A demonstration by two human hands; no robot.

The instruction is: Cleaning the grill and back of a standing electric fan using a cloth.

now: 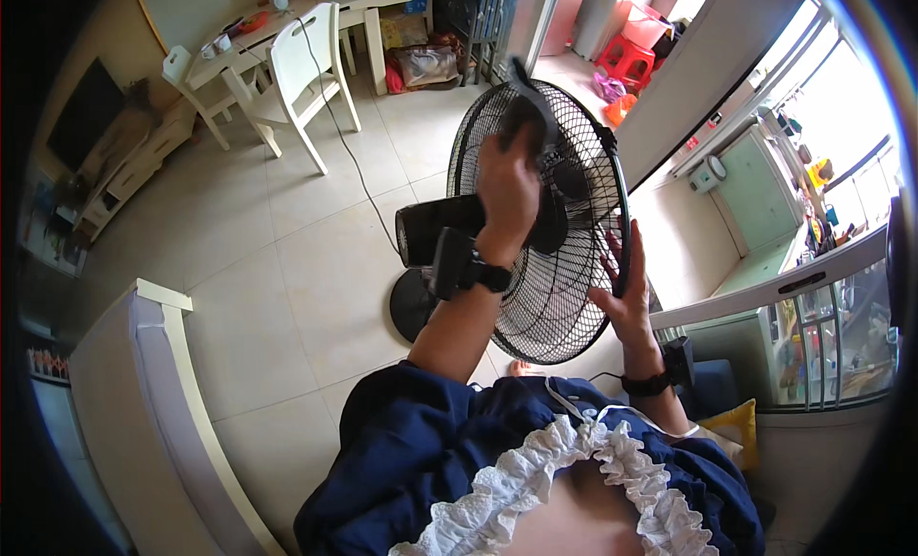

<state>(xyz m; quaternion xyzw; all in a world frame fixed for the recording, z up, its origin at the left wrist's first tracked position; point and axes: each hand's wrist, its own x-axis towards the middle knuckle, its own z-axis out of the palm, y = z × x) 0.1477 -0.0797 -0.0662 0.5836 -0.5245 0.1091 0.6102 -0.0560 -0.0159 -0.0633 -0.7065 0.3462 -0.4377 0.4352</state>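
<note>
A black floor fan stands before me, its round wire guard turned sideways. My left hand holds a dark grey cloth at the back side of the guard, above the motor housing. The cloth is blurred, and one end of it sticks up past the guard's top. On the right, my right hand grips the guard's rim, with fingers spread and the thumb on the wire. Behind the wires the fan blades show. The round base rests on the tiled floor, partly hidden by my left forearm.
A power cord runs from the fan towards a white chair at a table. Left of me stands a cream-coloured furniture panel. A sliding glass door frame is at the right. Red stools stand beyond the doorway.
</note>
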